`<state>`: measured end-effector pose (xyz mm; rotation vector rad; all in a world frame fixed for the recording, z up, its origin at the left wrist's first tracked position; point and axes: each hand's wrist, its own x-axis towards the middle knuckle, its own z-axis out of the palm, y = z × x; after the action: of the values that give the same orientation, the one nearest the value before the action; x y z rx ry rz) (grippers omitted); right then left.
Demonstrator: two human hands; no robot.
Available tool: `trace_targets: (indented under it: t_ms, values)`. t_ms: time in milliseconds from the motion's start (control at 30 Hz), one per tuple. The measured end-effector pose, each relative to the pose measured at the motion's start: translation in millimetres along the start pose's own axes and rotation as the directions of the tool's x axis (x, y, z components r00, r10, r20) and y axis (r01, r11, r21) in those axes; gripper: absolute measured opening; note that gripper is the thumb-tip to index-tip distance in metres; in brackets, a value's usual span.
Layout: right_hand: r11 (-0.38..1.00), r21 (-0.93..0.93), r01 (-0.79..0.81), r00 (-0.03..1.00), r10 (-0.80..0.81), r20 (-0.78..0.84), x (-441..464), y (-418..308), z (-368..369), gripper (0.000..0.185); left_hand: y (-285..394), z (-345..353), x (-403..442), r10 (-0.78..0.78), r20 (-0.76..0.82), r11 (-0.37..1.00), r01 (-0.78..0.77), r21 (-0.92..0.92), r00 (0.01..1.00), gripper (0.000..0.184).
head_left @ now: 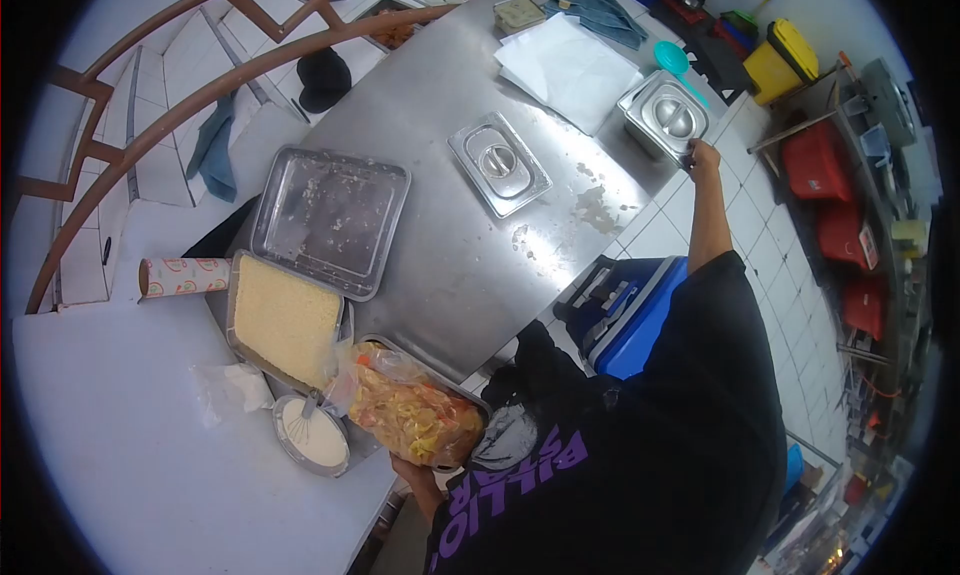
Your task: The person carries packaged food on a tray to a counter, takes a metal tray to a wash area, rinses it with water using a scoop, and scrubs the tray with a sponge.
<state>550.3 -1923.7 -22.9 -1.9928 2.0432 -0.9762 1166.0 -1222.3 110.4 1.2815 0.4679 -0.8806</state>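
My left hand [418, 477] is at the lower edge of a metal pan [486, 411], its fingers partly hidden beneath it. In that pan lies a clear plastic bag of yellow-orange marinated pieces [415, 405]. Far to the right, my right hand [704, 156] grips the near corner of a lidded steel food pan [668, 115] at the table's edge. A tray of pale crumbs [283, 320] and a bowl of white batter [311, 440] with a whisk [308, 407] stand beside the bagged pieces.
On the steel table [420, 235] are a loose steel lid [499, 163], a crumb-specked tray [330, 220] and white paper sheets [570, 70]. A patterned tube [185, 277] lies left. Brown metal railing [150, 140] curves behind. A blue cooler [640, 315] stands on the floor.
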Motion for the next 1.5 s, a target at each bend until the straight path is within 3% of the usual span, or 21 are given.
trace_targets:
  t_ms: [100, 133, 233, 300, 367, 400, 433, 467, 500, 533, 600, 733, 967, 1000, 1033, 1067, 1100, 1133, 1167, 1300, 1500]
  values:
    - [0.99, -0.059, 0.128, 0.992, -0.129, -0.013, 5.8, 35.0, 10.1, 0.011, -3.4, -7.0, 3.4, 0.016, -0.008, 1.0, -0.016, 0.009, 1.0, 0.045]
    - [0.996, -0.07, 0.061, 0.998, -0.063, -0.017, 7.4, 45.0, 13.3, 0.014, -5.0, -14.1, 6.0, 0.034, -0.028, 0.999, -0.033, 0.038, 0.999, 0.045]
    - [0.973, -0.066, -0.219, 0.965, 0.206, -0.165, -4.3, -67.8, -20.9, 0.026, 1.2, -5.9, 16.1, 0.051, -0.088, 0.997, -0.045, 0.069, 0.995, 0.043]
    - [0.945, -0.117, -0.304, 0.837, 0.206, -0.506, -19.9, -189.4, -41.4, 0.035, 16.6, 19.1, 28.5, 0.029, -0.075, 0.999, -0.027, 0.018, 0.997, 0.042]
    - [0.959, -0.053, -0.279, 0.783, 0.195, -0.591, -46.7, -292.4, -40.5, 0.044, 27.2, 37.4, 42.5, 0.006, -0.059, 0.999, -0.008, -0.032, 0.998, 0.042]
    - [0.941, 0.118, -0.318, 0.884, 0.34, -0.32, -61.0, -307.3, -15.0, 0.046, 31.8, 43.0, 52.2, 0.017, -0.058, 1.0, -0.017, -0.011, 0.998, 0.041]
    - [0.867, 0.396, -0.304, 0.92, 0.375, -0.116, -155.1, -297.4, -21.7, 0.051, -5.4, -16.9, 10.4, 0.044, -0.065, 0.999, -0.043, 0.01, 0.997, 0.041]
    - [0.446, 0.675, -0.588, 0.808, 0.375, 0.455, -189.4, -331.9, -19.9, 0.062, -4.3, -16.7, 8.7, 0.047, -0.066, 0.999, -0.047, 0.008, 0.997, 0.041]
    - [0.352, 0.437, -0.828, 0.558, 0.436, 0.706, -194.6, -424.6, -56.5, 0.07, -2.5, -12.6, 4.9, 0.042, -0.054, 0.999, -0.041, 0.014, 0.998, 0.041]
    - [0.168, 0.443, -0.881, 0.473, 0.371, 0.799, -211.0, -445.6, -47.4, 0.076, -1.5, -8.8, 2.5, 0.038, -0.043, 0.999, -0.038, 0.018, 0.998, 0.041]
    - [-0.087, 0.498, -0.863, 0.434, 0.378, 0.818, -220.6, -466.0, -12.1, 0.06, -2.0, -8.7, 2.7, 0.048, -0.062, 0.999, -0.047, 0.012, 0.997, 0.041]
    - [-0.048, 0.661, -0.749, 0.58, 0.434, 0.689, -201.7, -484.9, 47.5, 0.028, -3.2, -11.2, 3.9, 0.045, -0.051, 0.999, -0.046, -0.006, 0.998, 0.041]
    - [-0.273, 0.651, -0.708, 0.573, 0.316, 0.756, -72.8, -517.1, 161.5, 0.026, 7.5, 11.2, -0.2, 0.057, -0.097, 0.995, -0.064, -0.074, 0.994, 0.042]
    - [-0.024, 0.726, -0.687, 0.706, 0.212, 0.675, -49.7, -505.1, 199.4, 0.026, 12.3, 19.8, 1.0, 0.061, -0.083, 0.997, -0.065, -0.046, 0.995, 0.041]
    - [0.632, 0.702, -0.329, 0.905, -0.001, 0.425, -24.9, -479.9, 247.7, 0.027, 15.5, 26.8, 1.2, 0.064, -0.077, 0.998, -0.066, -0.02, 0.995, 0.041]
    - [0.923, 0.32, 0.215, 0.943, -0.281, 0.177, 1.1, -461.4, 284.8, 0.028, 17.1, 31.8, 3.5, 0.078, -0.118, 0.995, -0.084, -0.047, 0.99, 0.041]
    - [0.914, 0.044, 0.404, 0.905, -0.407, 0.126, 28.0, -442.7, 337.5, 0.03, 18.2, 33.2, 6.5, 0.085, -0.098, 0.996, -0.088, -0.019, 0.992, 0.04]
    - [0.757, -0.05, 0.652, 0.749, -0.652, -0.115, 17.0, -448.9, 266.9, 0.018, 7.0, 9.1, -8.8, 0.096, -0.08, 0.995, -0.095, 0.014, 0.992, 0.039]
    - [0.763, 0.118, 0.636, 0.768, -0.64, -0.002, 43.5, -421.4, 314.5, 0.023, 2.9, 3.6, -12.0, 0.112, -0.127, 0.993, -0.115, -0.012, 0.986, 0.039]
    - [0.94, 0.255, 0.226, 0.966, -0.251, 0.069, -6.0, -496.9, 258.3, 0.037, -0.5, -0.8, -5.3, 0.092, -0.195, 0.995, -0.083, 0.053, 0.976, 0.04]
    - [0.907, 0.295, 0.301, 0.887, -0.38, 0.264, -172.5, -571.6, 233.7, 0.071, 2.0, 1.7, -5.6, 0.07, -0.205, 0.997, -0.062, 0.045, 0.976, 0.038]
